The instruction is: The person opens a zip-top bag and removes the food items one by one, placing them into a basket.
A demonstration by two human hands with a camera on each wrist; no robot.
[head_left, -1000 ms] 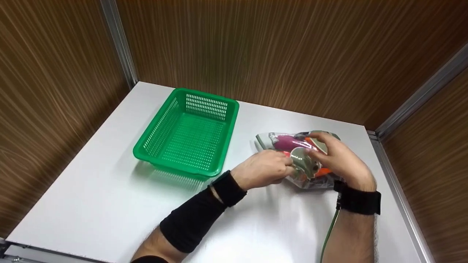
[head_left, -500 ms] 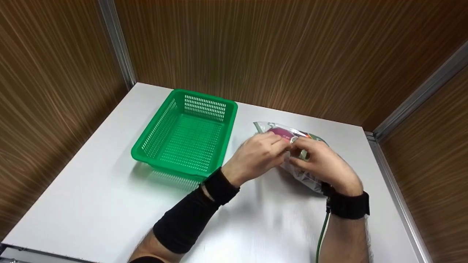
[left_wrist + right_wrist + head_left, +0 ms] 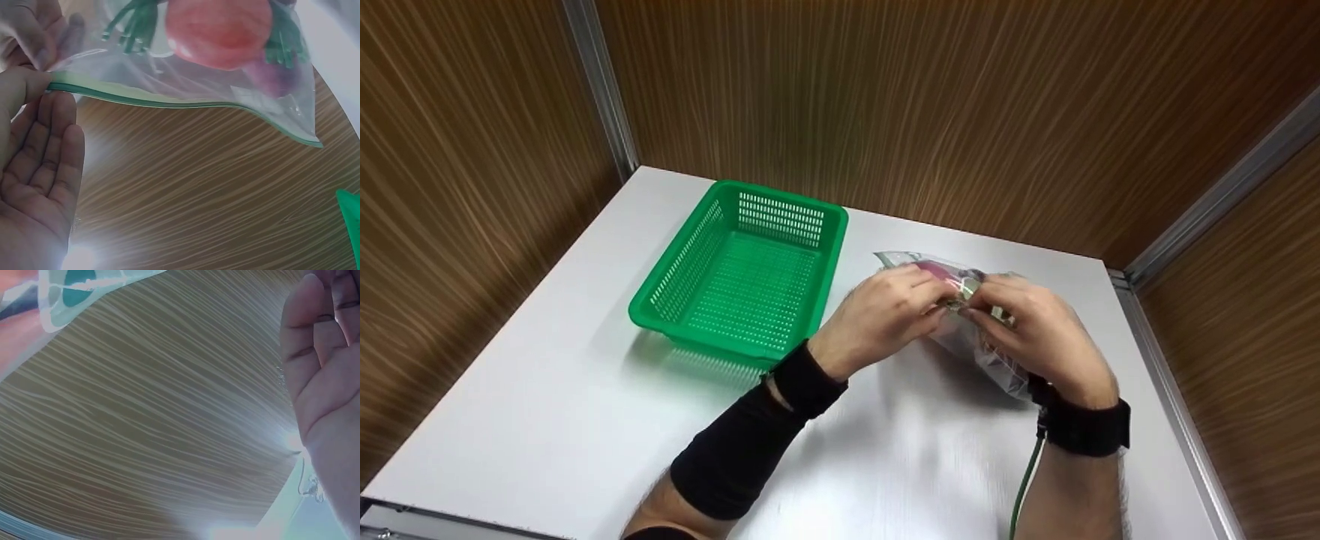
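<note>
Both hands grip the same thing: the left hand (image 3: 885, 315) and the right hand (image 3: 1035, 330) each pinch the zip edge of a clear plastic bag (image 3: 960, 330), fingertips meeting at its upper rim, with the bag raised a little above the white table (image 3: 585, 420). In the left wrist view the left thumb (image 3: 19, 90) presses on the end of the green zip strip (image 3: 185, 105), a hold that suits parting or running the seal, since it fixes one end while the other hand works beside it. Below the grip, inside the bag, hang a red round item (image 3: 219, 28), something purple (image 3: 270, 79) and green stalk-like pieces (image 3: 132, 25). Left of the grip, near but apart, a green basket (image 3: 690, 262) sits on the table.
</note>
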